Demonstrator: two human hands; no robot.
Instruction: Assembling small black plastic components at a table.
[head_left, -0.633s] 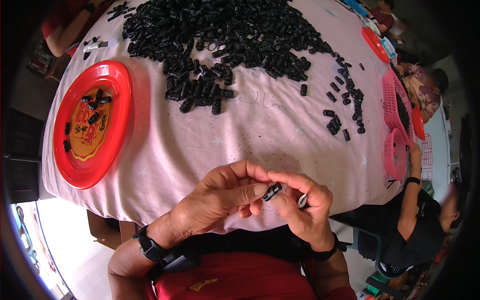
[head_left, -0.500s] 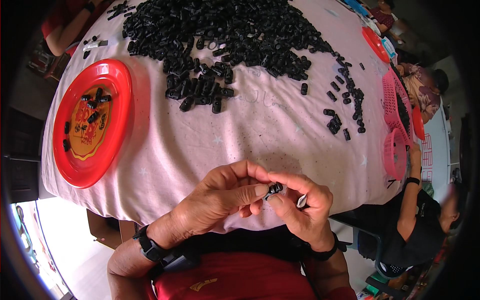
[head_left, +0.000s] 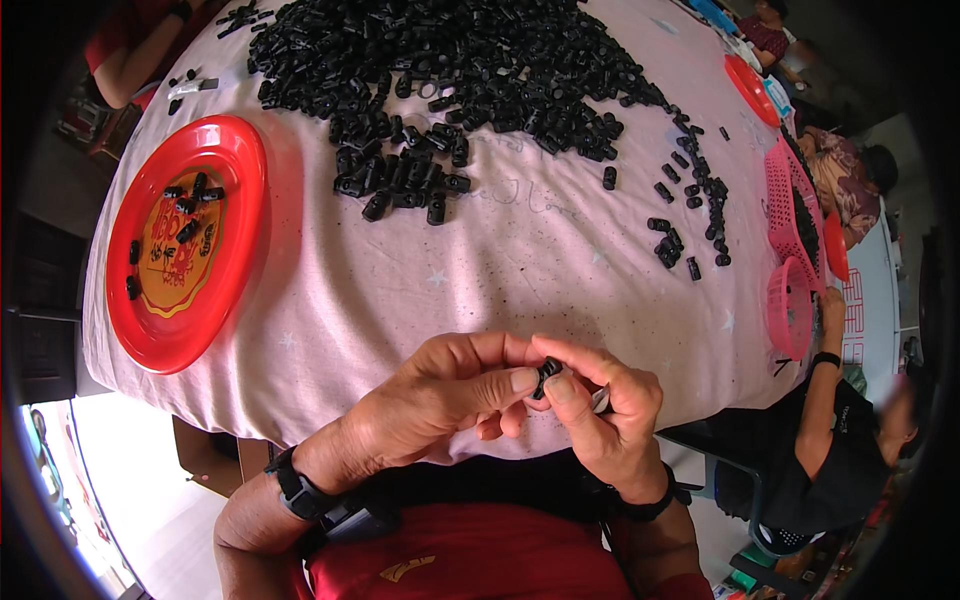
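glossy red plastic plate, matt cloth tablecloth

Ahead of my hands the pink tablecloth lies bare across the frame's middle — open passage — hemmed by the red plate at left, the heap of black parts above and scattered pieces beside pink baskets at right.

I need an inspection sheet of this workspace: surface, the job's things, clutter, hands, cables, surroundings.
Surface: round table under a pale pink cloth with small stars.
Job's things: small black part pinched between both hands; large heap of black parts at the far side.
Clutter: red plate holding a few black parts; pink baskets at the right edge; loose parts scattered.
Hands: left hand and right hand meet on the part.
Cables: nothing seen.
Surroundings: a person seated at right.
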